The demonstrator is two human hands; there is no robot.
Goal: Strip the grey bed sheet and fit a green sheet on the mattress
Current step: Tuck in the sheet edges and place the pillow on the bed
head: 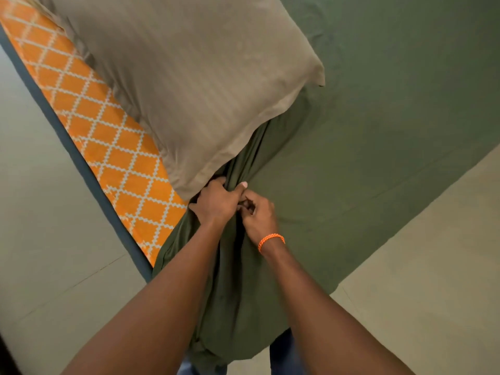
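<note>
Green sheet (392, 117): matt woven cloth, soft, smooth where it lies flat w/ fine creases, bunched into deep folds at the corner. Pillow (184, 77): taupe cloth case w/ faint satin-like stripes, slight sheen, smooth. Mattress (116, 147): orange fabric cover printed w/ white lattice pattern, matt, edged in dark grey cloth piping. Floor (433, 266): pale tiles, smooth, low gloss, thin grout lines. Wristband (271, 239): braided orange cord, rough texture. Trousers (282, 353): blue denim-looking cloth, only partly seen.
</note>
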